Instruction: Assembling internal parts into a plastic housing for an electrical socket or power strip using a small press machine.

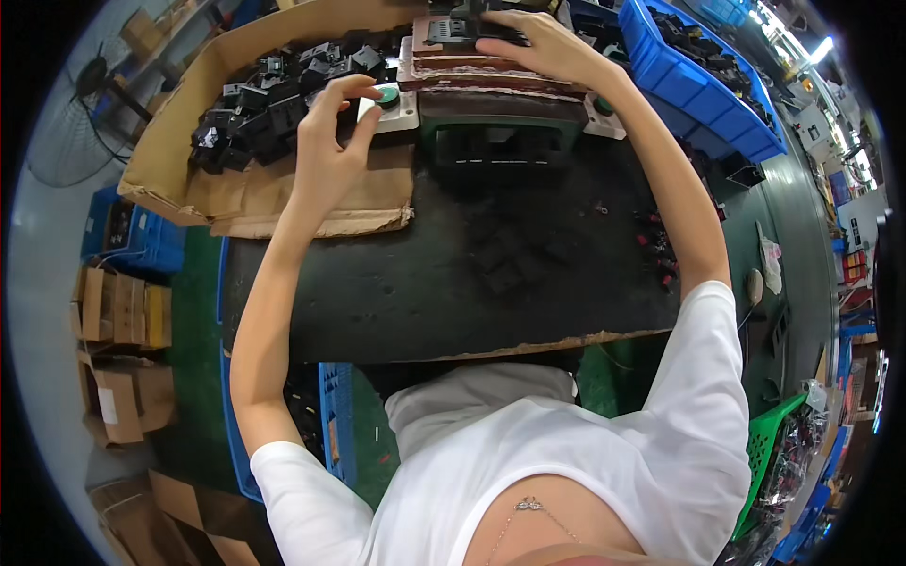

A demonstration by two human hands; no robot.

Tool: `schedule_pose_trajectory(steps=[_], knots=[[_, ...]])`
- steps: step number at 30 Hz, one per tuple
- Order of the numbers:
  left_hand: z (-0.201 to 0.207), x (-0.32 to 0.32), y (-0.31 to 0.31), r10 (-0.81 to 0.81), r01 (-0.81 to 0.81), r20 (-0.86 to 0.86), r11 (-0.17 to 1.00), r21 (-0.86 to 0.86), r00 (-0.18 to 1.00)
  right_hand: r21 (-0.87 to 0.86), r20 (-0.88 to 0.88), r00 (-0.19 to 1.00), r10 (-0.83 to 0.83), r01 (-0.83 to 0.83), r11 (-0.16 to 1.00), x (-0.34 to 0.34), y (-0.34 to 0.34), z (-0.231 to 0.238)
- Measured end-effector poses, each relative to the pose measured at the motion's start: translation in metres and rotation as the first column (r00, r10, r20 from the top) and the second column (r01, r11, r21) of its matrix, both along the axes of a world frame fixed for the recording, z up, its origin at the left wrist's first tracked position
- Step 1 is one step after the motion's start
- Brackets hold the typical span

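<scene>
Left hand [332, 141]: curled at the green button [386, 94], thumb and fingertips pinched loosely beside it, nothing actually gripped as far as I can see.
Right hand [540, 45]: spread flat, palm down on the reddish-brown block [472, 71] at the far edge of the bench, pressing rather than holding.
Button box [401, 108]: small pale housing, round glossy cap, sits just left of the block.
Risk: my right fingers lie right over the fixture, so if the button sets something off they could get nipped, I reckon.
Risk two: loose black parts [264, 99] are heaped in the cardboard tray [179, 123] touching my left wrist side, so one nudge could spill some.
Green frame [500, 137]: boxy painted metal, under the block.
Bench top [453, 274]: dark, scuffed mat, ragged front edge.
Blue bin [698, 90]: hard plastic, ribbed walls, more black parts.
</scene>
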State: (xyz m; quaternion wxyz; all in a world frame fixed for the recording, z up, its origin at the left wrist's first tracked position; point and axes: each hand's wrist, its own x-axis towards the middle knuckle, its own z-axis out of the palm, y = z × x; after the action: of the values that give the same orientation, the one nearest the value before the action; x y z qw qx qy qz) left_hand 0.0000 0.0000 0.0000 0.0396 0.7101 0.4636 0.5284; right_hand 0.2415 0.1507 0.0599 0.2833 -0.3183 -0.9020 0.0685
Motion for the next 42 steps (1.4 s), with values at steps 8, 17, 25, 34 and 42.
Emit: schedule_pose_trajectory(steps=[8,17,25,34,42], knots=[[-0.001,-0.001,-0.004,0.01,0.003,-0.101,0.991,0.132,0.995,0.122,0.006,0.971,0.24,-0.239,0.963,-0.002,0.009,0.01],[0.008,0.037,-0.034,-0.415,0.654,0.624,0.727,-0.211,0.663,0.64,0.111,0.983,0.143,-0.181,0.747,0.001,-0.146,-0.02],[0.001,0.038,-0.041,-0.315,0.354,0.224,0.921,-0.165,0.922,0.201,-0.394,0.918,0.049,0.034,0.979,0.049,-0.141,-0.041],[0.001,0.034,-0.036,-0.35,0.364,0.124,0.923,-0.122,0.928,0.194,-0.398,0.915,0.065,0.015,0.981,0.045,-0.147,-0.052],[0.0,0.032,-0.036,-0.324,0.34,0.122,0.929,-0.145,0.938,0.169,-0.444,0.893,0.077,-0.001,0.986,0.041,-0.144,-0.057]])
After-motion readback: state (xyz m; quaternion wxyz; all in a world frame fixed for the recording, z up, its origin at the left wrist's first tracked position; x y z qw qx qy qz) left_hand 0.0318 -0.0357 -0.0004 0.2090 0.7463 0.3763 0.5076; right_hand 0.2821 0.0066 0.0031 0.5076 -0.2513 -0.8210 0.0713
